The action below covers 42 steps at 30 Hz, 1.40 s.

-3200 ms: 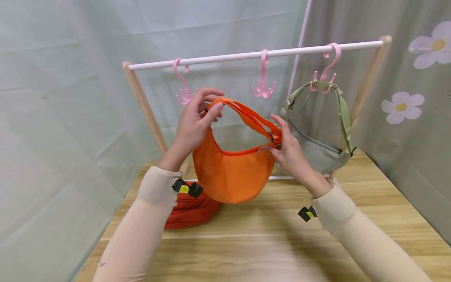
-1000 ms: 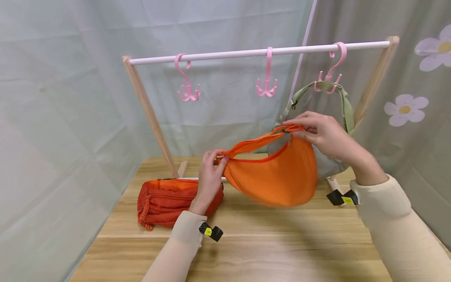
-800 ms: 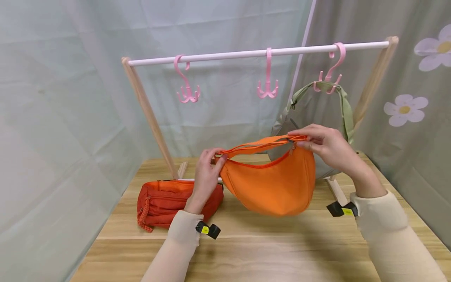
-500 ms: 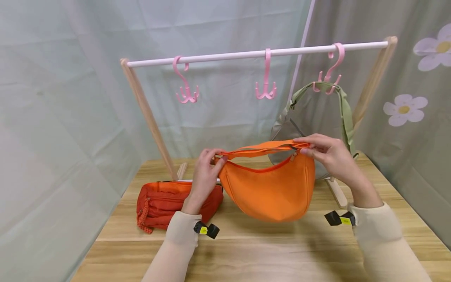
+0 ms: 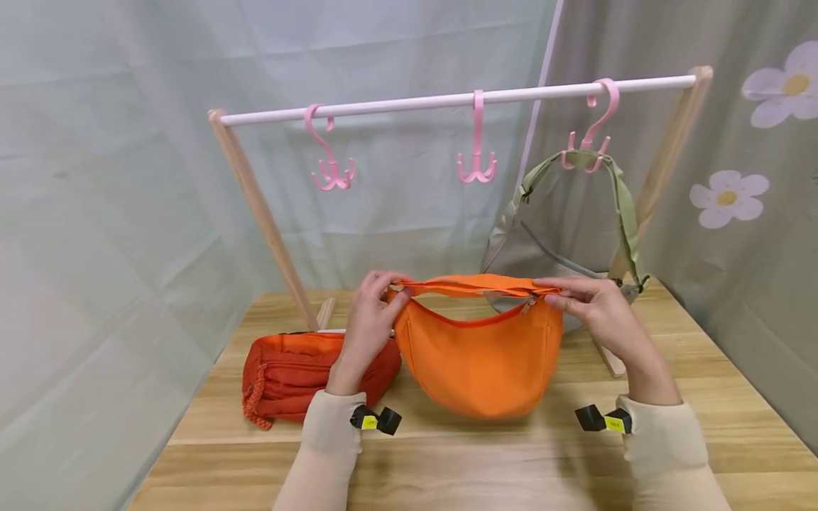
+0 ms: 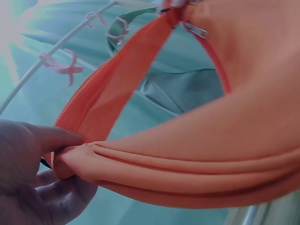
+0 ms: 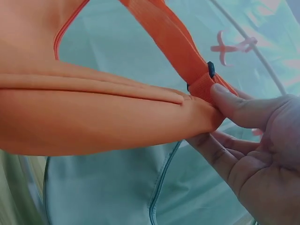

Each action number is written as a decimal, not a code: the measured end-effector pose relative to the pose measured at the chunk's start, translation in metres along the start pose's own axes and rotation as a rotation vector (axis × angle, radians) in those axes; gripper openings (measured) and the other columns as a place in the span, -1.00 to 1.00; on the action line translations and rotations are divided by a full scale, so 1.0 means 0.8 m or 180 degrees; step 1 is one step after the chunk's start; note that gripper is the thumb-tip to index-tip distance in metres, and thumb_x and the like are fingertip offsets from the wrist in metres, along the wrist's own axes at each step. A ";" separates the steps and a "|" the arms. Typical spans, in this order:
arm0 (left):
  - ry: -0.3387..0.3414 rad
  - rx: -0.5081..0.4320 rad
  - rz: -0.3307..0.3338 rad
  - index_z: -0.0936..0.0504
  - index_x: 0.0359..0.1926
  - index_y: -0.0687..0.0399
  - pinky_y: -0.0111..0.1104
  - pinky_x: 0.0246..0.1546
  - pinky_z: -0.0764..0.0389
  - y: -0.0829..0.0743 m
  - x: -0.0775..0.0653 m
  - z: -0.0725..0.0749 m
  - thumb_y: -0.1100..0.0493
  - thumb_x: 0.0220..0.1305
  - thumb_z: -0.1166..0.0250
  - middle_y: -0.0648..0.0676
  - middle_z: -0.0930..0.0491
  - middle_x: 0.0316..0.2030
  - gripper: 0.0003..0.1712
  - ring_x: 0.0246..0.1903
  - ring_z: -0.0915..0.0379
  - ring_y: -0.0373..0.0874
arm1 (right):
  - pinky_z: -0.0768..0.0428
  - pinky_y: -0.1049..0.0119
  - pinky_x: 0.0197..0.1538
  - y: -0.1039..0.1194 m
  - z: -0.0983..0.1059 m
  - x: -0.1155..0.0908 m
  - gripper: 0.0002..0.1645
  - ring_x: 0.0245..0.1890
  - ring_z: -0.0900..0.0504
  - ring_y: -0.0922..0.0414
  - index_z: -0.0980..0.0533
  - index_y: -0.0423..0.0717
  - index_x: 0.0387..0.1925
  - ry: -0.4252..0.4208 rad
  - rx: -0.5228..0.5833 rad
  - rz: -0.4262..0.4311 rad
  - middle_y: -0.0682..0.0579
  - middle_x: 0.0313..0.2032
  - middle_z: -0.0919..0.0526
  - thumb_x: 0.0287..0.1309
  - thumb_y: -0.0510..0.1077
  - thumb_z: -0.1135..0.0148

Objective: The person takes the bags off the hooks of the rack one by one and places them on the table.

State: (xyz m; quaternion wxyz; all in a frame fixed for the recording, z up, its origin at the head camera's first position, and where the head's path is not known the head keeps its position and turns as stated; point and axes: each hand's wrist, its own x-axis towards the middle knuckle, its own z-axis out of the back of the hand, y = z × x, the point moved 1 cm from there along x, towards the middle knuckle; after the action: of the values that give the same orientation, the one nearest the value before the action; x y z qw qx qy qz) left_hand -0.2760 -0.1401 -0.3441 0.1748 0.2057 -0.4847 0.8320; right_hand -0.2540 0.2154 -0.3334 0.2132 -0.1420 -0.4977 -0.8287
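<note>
An orange shoulder bag hangs upright between my two hands, above the table in the head view. My left hand pinches its left upper corner, where the strap joins the body. At the opposite corner, my right hand pinches the strap end beside a dark buckle, thumb on top and fingers underneath. The strap lies low and nearly flat over the bag's curved opening. A small zipper pull shows near the right end of the opening.
A white rail on wooden posts carries three pink hooks, among them a left hook and a middle hook. A grey-green bag hangs from the right hook. A red bag lies on the table at left.
Over the last second the orange bag has come down and levelled out, my right hand lowering its end. Earlier it was higher and further left, its strap arched up in my left hand.
</note>
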 end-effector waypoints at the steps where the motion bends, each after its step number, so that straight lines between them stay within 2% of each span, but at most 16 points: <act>1: 0.0008 0.0001 0.0002 -0.75 -0.02 0.02 -0.21 -0.23 -0.61 0.001 -0.001 0.001 0.21 0.48 -0.32 0.10 -0.54 -0.05 -0.86 -0.25 -0.51 0.00 | -0.62 0.51 -0.08 -0.001 -0.001 0.000 -0.65 -0.05 -0.65 0.29 -0.69 -0.19 0.14 0.0013 0.0032 -0.0017 0.10 0.02 -0.75 0.35 -0.26 -0.37; 6: 0.0036 0.0044 0.0072 -0.75 -0.02 0.03 -0.26 -0.34 -0.61 0.005 -0.007 0.002 0.21 0.47 -0.33 0.10 -0.55 -0.08 -0.86 -0.29 -0.50 -0.01 | -0.61 0.51 -0.06 -0.007 -0.009 0.001 -0.64 -0.05 -0.66 0.29 -0.67 -0.22 0.17 0.0118 0.0149 0.0040 -0.07 0.04 -0.75 0.38 -0.32 -0.30; 9: 0.0051 0.0116 0.0091 -0.75 -0.02 0.03 -0.25 -0.27 -0.58 0.009 -0.008 0.000 0.21 0.46 -0.34 0.12 -0.55 -0.11 -0.86 -0.28 -0.49 -0.02 | -0.60 0.53 -0.03 -0.010 -0.013 0.002 -0.64 -0.04 -0.67 0.32 -0.67 -0.23 0.17 0.0197 0.0152 0.0055 -0.20 0.05 -0.73 0.39 -0.36 -0.27; 14: 0.0035 0.0143 0.0105 -0.76 -0.03 0.01 -0.25 -0.26 -0.55 0.017 -0.008 -0.006 0.21 0.44 -0.36 0.10 -0.56 -0.12 -0.85 -0.28 -0.47 -0.02 | -0.59 0.55 -0.01 -0.015 -0.014 0.003 -0.64 -0.02 -0.66 0.34 -0.68 -0.21 0.17 0.0280 0.0074 -0.0013 -0.21 0.05 -0.74 0.38 -0.36 -0.27; 18: 0.0008 0.0109 0.0084 -0.76 -0.03 0.02 -0.28 -0.32 -0.53 0.024 -0.007 -0.013 0.22 0.41 -0.38 0.10 -0.57 -0.15 -0.85 -0.32 -0.46 -0.04 | -0.63 0.50 -0.08 -0.019 -0.013 0.002 -0.63 -0.07 -0.69 0.24 -0.68 -0.20 0.16 0.0331 -0.0014 -0.0069 -0.20 0.05 -0.74 0.36 -0.37 -0.29; 23: 0.0063 0.0098 0.0151 -0.76 -0.02 0.06 -0.26 -0.29 -0.49 0.038 -0.006 -0.024 0.25 0.39 -0.40 0.14 -0.60 -0.14 -0.82 -0.32 -0.43 -0.01 | -0.70 0.35 -0.22 -0.027 -0.014 0.003 -0.62 -0.26 -0.70 0.18 -0.69 -0.18 0.16 0.0422 -0.0061 -0.0224 -0.21 0.05 -0.74 0.34 -0.37 -0.30; 27: 0.0138 0.0130 0.0233 -0.76 0.01 0.10 -0.15 -0.13 -0.51 0.051 -0.005 -0.031 0.28 0.39 -0.38 0.19 -0.63 -0.03 -0.80 -0.17 -0.50 0.09 | -0.68 0.28 -0.34 -0.039 -0.020 0.007 -0.61 -0.43 -0.65 0.08 -0.68 -0.16 0.17 0.0483 -0.0015 -0.0452 -0.23 0.02 -0.73 0.35 -0.37 -0.29; 29: 0.0248 0.0108 0.0291 -0.74 0.04 0.10 -0.12 -0.07 -0.50 0.059 -0.004 -0.035 0.27 0.41 -0.36 0.20 -0.62 0.02 -0.78 -0.09 -0.49 0.12 | -0.67 0.27 -0.40 -0.046 -0.023 0.008 -0.61 -0.50 -0.62 0.05 -0.67 -0.21 0.17 0.0461 0.0001 -0.0504 -0.28 0.01 -0.72 0.35 -0.40 -0.27; 31: 0.0370 0.0098 0.0333 -0.73 0.08 0.09 -0.12 -0.04 -0.49 0.067 -0.003 -0.041 0.26 0.44 -0.33 0.19 -0.61 0.04 -0.76 -0.05 -0.47 0.11 | -0.64 0.26 -0.45 -0.052 -0.025 0.009 -0.61 -0.57 -0.57 0.09 -0.67 -0.24 0.16 0.0411 -0.0048 -0.0514 -0.29 -0.01 -0.72 0.34 -0.42 -0.26; 33: 0.0479 0.0097 0.0338 -0.70 0.12 0.10 -0.13 -0.02 -0.47 0.074 -0.003 -0.046 0.26 0.46 -0.31 0.18 -0.61 0.04 -0.74 -0.02 -0.45 0.09 | -0.54 0.31 -0.51 -0.059 -0.028 0.010 -0.61 -0.65 -0.45 0.17 -0.68 -0.23 0.14 0.0343 -0.0201 -0.0492 -0.26 -0.04 -0.73 0.32 -0.43 -0.27; 36: 0.0575 0.0115 0.0342 -0.66 0.18 0.13 -0.10 -0.01 -0.50 0.084 -0.002 -0.052 0.31 0.46 -0.30 0.19 -0.60 0.05 -0.68 0.02 -0.45 0.11 | -0.36 0.35 -0.58 -0.067 -0.032 0.012 -0.62 -0.69 -0.28 0.27 -0.69 -0.18 0.13 0.0298 -0.0474 -0.0503 -0.13 -0.36 -0.70 0.33 -0.40 -0.28; 39: 0.0689 0.0211 0.0414 -0.61 0.25 0.15 -0.06 0.05 -0.54 0.092 -0.004 -0.056 0.34 0.44 -0.30 0.22 -0.59 0.10 -0.61 0.08 -0.45 0.12 | -0.28 0.37 -0.61 -0.073 -0.036 0.013 -0.62 -0.72 -0.24 0.26 -0.69 -0.15 0.15 0.0302 -0.0698 -0.0542 0.02 -0.64 -0.47 0.35 -0.38 -0.28; 40: 0.0732 0.0248 0.0460 -0.60 0.26 0.16 -0.03 0.06 -0.54 0.094 -0.005 -0.057 0.35 0.43 -0.30 0.24 -0.58 0.11 -0.59 0.08 -0.45 0.14 | -0.29 0.36 -0.60 -0.074 -0.037 0.013 -0.62 -0.71 -0.27 0.25 -0.68 -0.15 0.15 0.0300 -0.0775 -0.0538 0.05 -0.65 -0.40 0.35 -0.37 -0.29; 42: 0.0808 0.0338 0.0532 -0.58 0.29 0.16 0.01 0.10 -0.53 0.098 -0.006 -0.059 0.36 0.42 -0.30 0.26 -0.57 0.12 -0.56 0.08 -0.44 0.16 | -0.33 0.34 -0.56 -0.076 -0.039 0.013 -0.62 -0.68 -0.32 0.21 -0.68 -0.14 0.15 0.0282 -0.0911 -0.0511 0.00 -0.57 -0.47 0.34 -0.36 -0.30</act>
State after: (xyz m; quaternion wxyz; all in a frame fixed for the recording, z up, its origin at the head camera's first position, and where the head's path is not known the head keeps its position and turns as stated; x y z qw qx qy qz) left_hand -0.3182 -0.1354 -0.4253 0.1537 0.0668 -0.4294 0.8874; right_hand -0.2940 0.2110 -0.3898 0.1456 -0.0941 -0.3745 -0.9109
